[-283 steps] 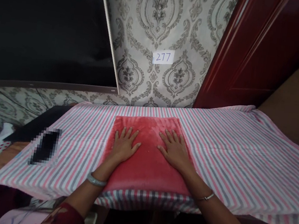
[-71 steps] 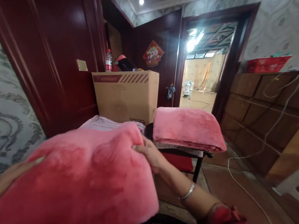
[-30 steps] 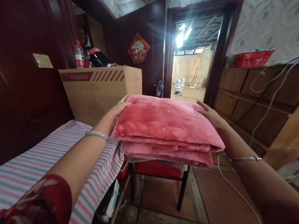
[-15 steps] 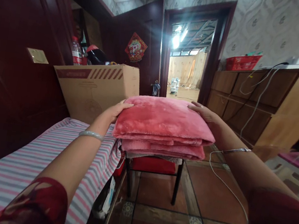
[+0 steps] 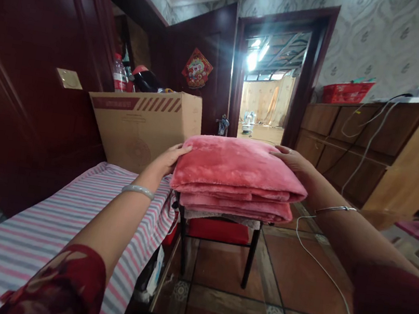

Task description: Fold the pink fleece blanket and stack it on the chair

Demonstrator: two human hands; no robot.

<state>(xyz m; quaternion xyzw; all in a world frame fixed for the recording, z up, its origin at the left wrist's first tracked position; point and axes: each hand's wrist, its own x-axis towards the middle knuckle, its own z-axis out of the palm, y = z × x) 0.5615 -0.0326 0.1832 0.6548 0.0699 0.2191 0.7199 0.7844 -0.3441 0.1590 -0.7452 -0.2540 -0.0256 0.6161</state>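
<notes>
A plush pink-red blanket (image 5: 239, 167), folded into a thick stack, is in front of me at the chair (image 5: 218, 230). My left hand (image 5: 172, 158) grips its left side, thumb over the upper edge. On the far right corner lies my right hand (image 5: 291, 160), fingers over the top and the rest of the hand along the side. Under the blanket a strip of greyish cloth (image 5: 219, 218) shows at the chair, which has black legs and a red seat. Whether the blanket rests its full weight there, I cannot tell.
To my left is a surface covered by a striped sheet (image 5: 64, 230), with a large cardboard box (image 5: 138, 130) behind it. Wooden cabinets (image 5: 357, 142) with a red basket (image 5: 347, 92) stand right. A white cable (image 5: 328, 272) trails over the tiled floor. An open doorway lies ahead.
The whole scene has shifted slightly to the right in the picture as my view turned a little left. Both hands keep the same hold on the blanket.
</notes>
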